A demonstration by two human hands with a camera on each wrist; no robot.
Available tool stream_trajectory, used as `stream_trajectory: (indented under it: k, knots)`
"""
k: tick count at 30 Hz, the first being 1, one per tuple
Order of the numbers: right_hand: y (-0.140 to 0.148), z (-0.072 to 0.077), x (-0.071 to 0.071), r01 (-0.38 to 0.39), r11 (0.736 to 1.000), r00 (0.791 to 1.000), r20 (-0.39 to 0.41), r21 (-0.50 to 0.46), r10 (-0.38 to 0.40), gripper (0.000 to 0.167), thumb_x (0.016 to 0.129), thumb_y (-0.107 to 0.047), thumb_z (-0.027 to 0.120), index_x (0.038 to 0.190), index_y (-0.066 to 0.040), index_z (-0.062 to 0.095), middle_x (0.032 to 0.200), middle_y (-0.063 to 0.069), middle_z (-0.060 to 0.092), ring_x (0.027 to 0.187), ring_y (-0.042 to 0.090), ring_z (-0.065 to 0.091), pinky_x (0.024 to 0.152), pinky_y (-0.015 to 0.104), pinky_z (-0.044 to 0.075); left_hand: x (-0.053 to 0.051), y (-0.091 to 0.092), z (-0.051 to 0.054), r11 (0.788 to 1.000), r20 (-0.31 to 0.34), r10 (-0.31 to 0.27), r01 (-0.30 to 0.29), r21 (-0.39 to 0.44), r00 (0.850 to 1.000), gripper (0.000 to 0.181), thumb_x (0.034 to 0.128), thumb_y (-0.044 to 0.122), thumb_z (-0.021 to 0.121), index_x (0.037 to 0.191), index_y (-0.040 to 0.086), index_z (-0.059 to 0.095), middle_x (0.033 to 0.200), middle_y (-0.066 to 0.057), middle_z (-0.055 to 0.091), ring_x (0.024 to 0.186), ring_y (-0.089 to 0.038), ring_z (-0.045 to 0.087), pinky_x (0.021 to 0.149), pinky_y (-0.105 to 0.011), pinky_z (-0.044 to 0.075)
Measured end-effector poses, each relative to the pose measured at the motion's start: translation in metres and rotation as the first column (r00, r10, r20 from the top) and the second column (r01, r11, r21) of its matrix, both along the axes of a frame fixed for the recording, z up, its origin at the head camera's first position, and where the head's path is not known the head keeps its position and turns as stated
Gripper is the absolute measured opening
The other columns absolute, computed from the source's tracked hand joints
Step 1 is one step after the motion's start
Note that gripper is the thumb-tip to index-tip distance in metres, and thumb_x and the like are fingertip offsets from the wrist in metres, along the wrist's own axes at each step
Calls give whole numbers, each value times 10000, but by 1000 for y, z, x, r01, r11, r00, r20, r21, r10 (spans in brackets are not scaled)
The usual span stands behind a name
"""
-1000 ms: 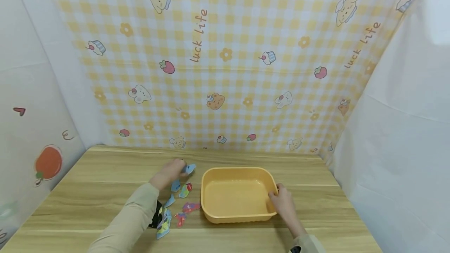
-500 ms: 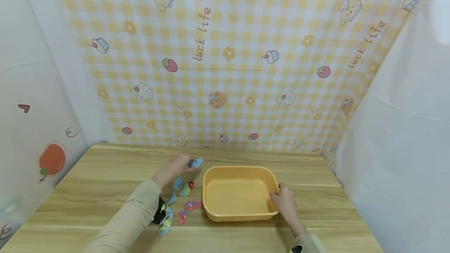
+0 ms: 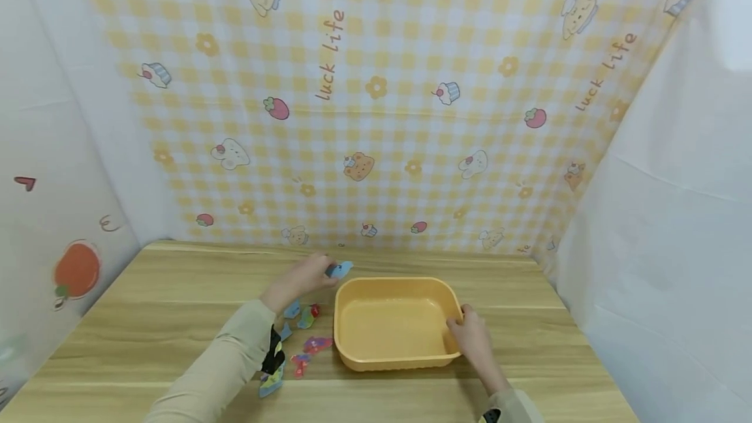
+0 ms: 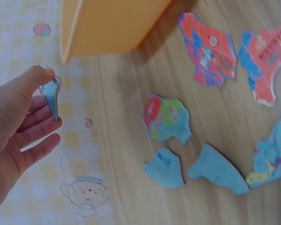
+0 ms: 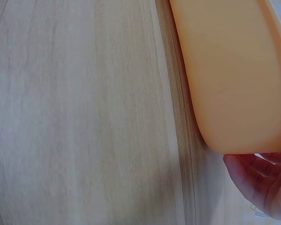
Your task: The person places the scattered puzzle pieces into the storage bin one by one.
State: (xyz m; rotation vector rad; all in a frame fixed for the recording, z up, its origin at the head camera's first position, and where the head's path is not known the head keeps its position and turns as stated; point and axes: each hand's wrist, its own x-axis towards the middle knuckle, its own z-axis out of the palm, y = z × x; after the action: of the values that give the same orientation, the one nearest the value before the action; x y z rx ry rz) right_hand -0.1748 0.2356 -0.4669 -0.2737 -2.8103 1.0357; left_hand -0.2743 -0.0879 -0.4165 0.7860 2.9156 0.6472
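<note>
Pieces [image 3: 317, 344] lie at nine o'clock from the tray [image 3: 393, 331]; the left hand [image 3: 302, 277] pinches a blue piece [image 3: 342, 269] near ten, the right hand [image 3: 474, 339] grips the tray at three.

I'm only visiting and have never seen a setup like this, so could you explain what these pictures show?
There's no robot here: a person is working bare-handed. The wide picture comes from a camera worn on the head, looking forward and down; the two closer ones come from cameras on the wrists.

On the wooden table sits a yellow-orange tray, and to its left lie colourful, irregularly shaped flat pieces. The left hand pinches a blue piece near the tray's far left corner. The right hand grips the tray's right edge.
</note>
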Motion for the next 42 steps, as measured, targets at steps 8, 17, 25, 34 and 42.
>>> stream_trajectory:
  k: [8, 17, 25, 34, 42]
  knots:
    - [0, -1, -1, 10, 1000, 1000, -9, -5, -10, 371, 808, -81, 558, 1098, 144, 510, 830, 220, 623, 618, 189, 525, 514, 298, 449, 5, 23, 13, 999, 10, -43, 43, 24, 999, 330, 822, 229, 666, 1065, 7, 631, 1021, -99, 617, 897, -199, 602, 793, -326, 517]
    - [1, -2, -1, 19, 1000, 1000, -25, 12, -18, 347, 807, -81, 569, 1076, 134, 521, 820, 215, 628, 637, 210, 543, 540, 322, 463, 8, 53, 22, 993, -18, -116, 116, 3, 993, 317, 813, 223, 672, 1043, 7, 637, 1004, -98, 614, 882, -201, 599, 796, -317, 514]
    - [0, -1, -2, 24, 1000, 1000, -20, 17, -23, 346, 800, -88, 570, 1067, 128, 520, 795, 206, 625, 622, 211, 545, 524, 321, 459, 9, 71, 25, 982, -21, -187, 186, -8, 982, 310, 827, 219, 658, 1049, 5, 631, 1023, -104, 611, 887, -193, 599, 786, -306, 514]
    - [-2, -2, -2, 38, 999, 999, -3, 4, -38, 335, 804, -99, 548, 1065, 111, 524, 807, 204, 624, 612, 205, 536, 514, 308, 449, 7, 89, 20, 961, -15, -275, 275, -27, 961, 318, 826, 236, 660, 1060, 23, 634, 1000, -76, 625, 895, -184, 608, 805, -295, 505]
    - [-3, -1, -1, 45, 999, 999, -3, 25, -45, 320, 790, -108, 549, 1044, 84, 523, 787, 193, 626, 620, 215, 557, 510, 320, 449, 9, 106, 19, 943, 3, -328, 327, -54, 945, 304, 825, 227, 662, 1052, 24, 645, 1015, -75, 631, 901, -168, 600, 785, -245, 497]
